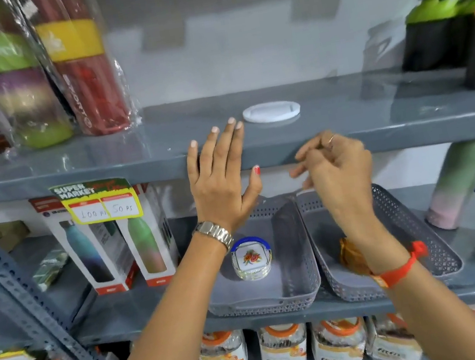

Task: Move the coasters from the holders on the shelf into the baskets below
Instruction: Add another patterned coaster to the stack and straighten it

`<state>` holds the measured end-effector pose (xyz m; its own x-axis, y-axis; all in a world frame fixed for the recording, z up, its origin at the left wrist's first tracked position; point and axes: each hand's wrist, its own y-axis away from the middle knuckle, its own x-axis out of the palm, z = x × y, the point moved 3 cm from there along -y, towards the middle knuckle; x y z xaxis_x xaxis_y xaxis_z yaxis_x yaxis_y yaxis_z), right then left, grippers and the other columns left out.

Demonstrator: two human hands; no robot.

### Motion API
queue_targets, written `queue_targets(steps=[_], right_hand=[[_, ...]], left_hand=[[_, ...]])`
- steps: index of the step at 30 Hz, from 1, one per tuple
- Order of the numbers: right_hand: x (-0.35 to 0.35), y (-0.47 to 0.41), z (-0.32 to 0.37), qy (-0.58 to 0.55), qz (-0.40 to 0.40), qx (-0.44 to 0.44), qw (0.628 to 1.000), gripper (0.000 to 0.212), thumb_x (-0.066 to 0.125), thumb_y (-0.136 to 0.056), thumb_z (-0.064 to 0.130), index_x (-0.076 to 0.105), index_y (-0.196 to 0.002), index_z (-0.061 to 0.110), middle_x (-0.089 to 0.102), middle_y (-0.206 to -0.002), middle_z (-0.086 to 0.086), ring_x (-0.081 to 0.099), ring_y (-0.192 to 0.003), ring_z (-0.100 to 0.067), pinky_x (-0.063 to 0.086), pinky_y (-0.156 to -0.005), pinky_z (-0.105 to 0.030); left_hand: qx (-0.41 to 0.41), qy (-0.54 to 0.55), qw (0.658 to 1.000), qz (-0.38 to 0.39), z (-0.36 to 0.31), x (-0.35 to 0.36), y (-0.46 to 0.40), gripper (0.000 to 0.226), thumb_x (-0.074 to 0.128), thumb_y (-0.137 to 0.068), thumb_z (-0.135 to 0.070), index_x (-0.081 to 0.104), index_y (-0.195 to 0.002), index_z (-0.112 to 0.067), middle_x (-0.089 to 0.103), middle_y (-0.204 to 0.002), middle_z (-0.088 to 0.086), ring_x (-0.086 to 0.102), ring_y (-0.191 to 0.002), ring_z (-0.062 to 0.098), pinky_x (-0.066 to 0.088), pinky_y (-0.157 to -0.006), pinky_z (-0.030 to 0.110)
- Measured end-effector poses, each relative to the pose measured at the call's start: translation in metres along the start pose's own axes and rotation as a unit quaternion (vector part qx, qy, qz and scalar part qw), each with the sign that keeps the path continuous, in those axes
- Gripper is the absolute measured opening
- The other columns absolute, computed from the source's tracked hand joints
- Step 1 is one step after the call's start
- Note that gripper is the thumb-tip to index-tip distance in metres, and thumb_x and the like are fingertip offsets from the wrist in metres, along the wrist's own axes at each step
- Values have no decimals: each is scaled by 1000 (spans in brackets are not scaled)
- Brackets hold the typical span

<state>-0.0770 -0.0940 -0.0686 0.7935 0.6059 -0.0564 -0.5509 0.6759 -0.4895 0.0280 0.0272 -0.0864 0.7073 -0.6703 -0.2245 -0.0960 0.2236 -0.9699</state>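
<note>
A white round holder base [271,111] lies flat on the upper grey shelf [70,163]. Below stand two grey perforated baskets side by side. The left basket [294,264] holds a stack of white floral coasters [252,259] in a clear holder with a blue handle. The right basket [407,223] holds brown coasters [351,255], partly hidden by my right wrist. My left hand [223,179] is open, fingers spread, raised in front of the upper shelf's edge. My right hand [337,163] hangs loosely curled above the right basket, empty as far as I can see.
Wrapped bottles [81,80] stand at the upper shelf's left, black shakers [438,33] at its right. Boxed bottles [151,235] sit left of the baskets, pastel bottles [457,184] to their right. Jars [283,348] line the shelf below.
</note>
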Motion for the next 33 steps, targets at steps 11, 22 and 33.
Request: queue_targets(steps=[11, 22, 33], right_hand=[[27, -98, 61, 335, 90, -59, 936, 35, 63, -79, 34, 66, -88, 0, 70, -93, -14, 63, -91, -35, 53, -73, -33], [56, -123, 41, 440, 258, 32, 860, 77, 73, -67, 58, 52, -120, 6, 57, -126, -13, 53, -118, -33, 48, -94, -37], [23, -82, 75, 473, 2, -245, 846, 98, 69, -61, 67, 41, -141, 18, 47, -144, 0, 42, -129, -30, 14, -112, -62]], left_hand=[[-18, 33, 999, 35, -2, -8, -3, 56, 41, -83, -35, 39, -135, -11, 49, -137, 6, 39, -127, 20, 15, -113, 40], [-27, 55, 995, 84, -1, -11, -4, 58, 42, -83, -35, 36, -137, -13, 48, -138, 6, 39, -127, 20, 12, -115, 39], [-29, 60, 994, 81, -2, -10, -3, 59, 41, -83, -35, 34, -137, -13, 45, -139, 5, 36, -129, 20, 9, -115, 39]])
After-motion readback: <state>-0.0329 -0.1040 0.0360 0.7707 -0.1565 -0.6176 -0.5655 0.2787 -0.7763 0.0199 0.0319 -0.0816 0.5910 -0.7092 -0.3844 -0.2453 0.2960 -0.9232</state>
